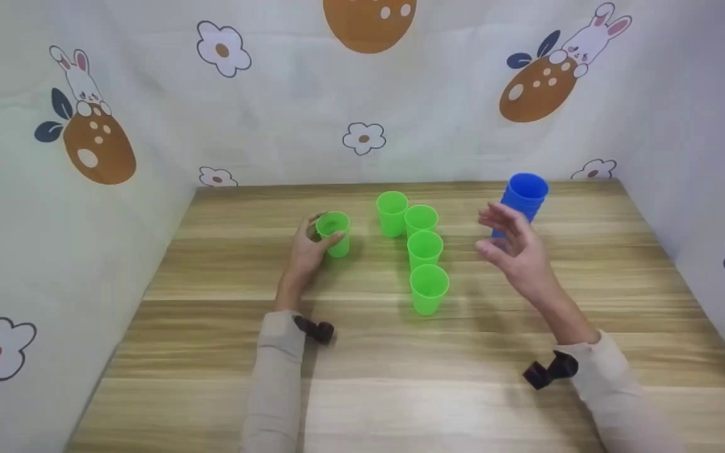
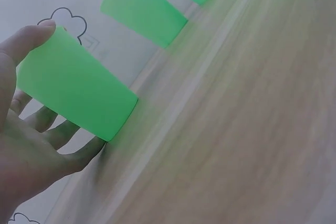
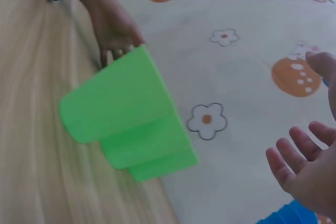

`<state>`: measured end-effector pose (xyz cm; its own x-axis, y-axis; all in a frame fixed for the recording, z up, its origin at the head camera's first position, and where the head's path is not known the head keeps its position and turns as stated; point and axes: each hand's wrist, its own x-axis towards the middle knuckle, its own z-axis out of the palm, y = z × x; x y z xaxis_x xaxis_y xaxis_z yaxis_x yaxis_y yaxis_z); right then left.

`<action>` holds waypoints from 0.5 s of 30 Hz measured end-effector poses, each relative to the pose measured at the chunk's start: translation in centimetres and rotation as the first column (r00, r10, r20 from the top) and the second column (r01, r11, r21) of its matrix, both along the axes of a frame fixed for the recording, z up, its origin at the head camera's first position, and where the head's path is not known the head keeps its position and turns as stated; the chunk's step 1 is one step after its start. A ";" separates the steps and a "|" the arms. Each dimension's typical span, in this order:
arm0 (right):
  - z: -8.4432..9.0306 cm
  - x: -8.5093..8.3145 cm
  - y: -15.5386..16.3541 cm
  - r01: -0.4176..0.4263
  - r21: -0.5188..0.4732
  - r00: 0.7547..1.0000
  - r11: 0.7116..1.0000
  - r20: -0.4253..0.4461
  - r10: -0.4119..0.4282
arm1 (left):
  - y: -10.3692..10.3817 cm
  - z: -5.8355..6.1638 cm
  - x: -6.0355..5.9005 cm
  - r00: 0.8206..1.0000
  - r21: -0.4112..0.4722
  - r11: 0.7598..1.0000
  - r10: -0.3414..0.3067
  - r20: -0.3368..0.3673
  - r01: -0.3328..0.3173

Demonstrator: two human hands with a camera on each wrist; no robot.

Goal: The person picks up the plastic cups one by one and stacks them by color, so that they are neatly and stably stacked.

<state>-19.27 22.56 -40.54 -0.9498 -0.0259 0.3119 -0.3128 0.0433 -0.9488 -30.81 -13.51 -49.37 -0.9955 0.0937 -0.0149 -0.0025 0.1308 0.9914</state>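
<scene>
At the left of the group, my left hand (image 1: pixel 306 257) grips an upright green cup (image 1: pixel 340 248). In the left wrist view, the thumb lies at the rim of this green cup (image 2: pixel 79 87) and the fingers curl behind its side, the lowest fingertip by its base on the table. My right hand (image 1: pixel 525 261) is raised on the right, fingers spread and gently bent, with nothing in it. Just behind it stands a stack of nested blue cups (image 1: pixel 526 196), partly hidden by the fingers. The right wrist view shows the same hand (image 3: pixel 310 166) with its palm bare.
Several more green cups (image 1: pixel 426 296) stand upright in an uneven row at mid-table, between the hands. The wood-grain table (image 1: pixel 387 377) meets a patterned cloth (image 1: pixel 287 113) at the back and sides. A dark wrist camera (image 1: pixel 315 329) sits on the left sleeve.
</scene>
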 end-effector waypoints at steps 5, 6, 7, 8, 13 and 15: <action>-2.0 0.2 -1.8 -0.022 0.099 0.998 0.995 0.065 0.016 | 0.0 -0.1 0.0 1.000 0.000 1.000 0.012 0.000 -0.012; -2.3 0.3 -2.0 -0.031 0.121 0.997 0.992 0.076 0.022 | 0.0 -0.1 0.0 1.000 -0.003 1.000 0.015 0.001 -0.015; -2.6 0.4 -2.2 -0.040 0.139 0.996 0.989 0.090 0.028 | 0.0 -0.1 0.0 1.000 -0.007 1.000 0.017 0.002 -0.017; -2.8 0.4 -2.4 -0.049 0.153 0.994 0.987 0.102 0.034 | 0.0 -0.1 0.0 1.000 -0.010 1.000 0.017 0.001 -0.017; -3.9 0.7 -3.0 -0.090 0.208 0.987 0.974 0.150 0.060 | 0.1 -0.1 0.0 1.000 -0.027 0.999 0.018 -0.009 -0.018; -4.2 0.8 -3.0 -0.108 0.231 0.983 0.967 0.171 0.069 | 0.1 -0.1 0.0 1.000 -0.023 0.999 0.024 -0.008 -0.024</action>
<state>-18.51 19.52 -44.76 -0.9773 -0.1673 0.1302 -0.1702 0.2535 -0.9522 -30.81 -13.37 -49.46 -0.9975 0.0695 -0.0086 0.0022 0.1540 0.9881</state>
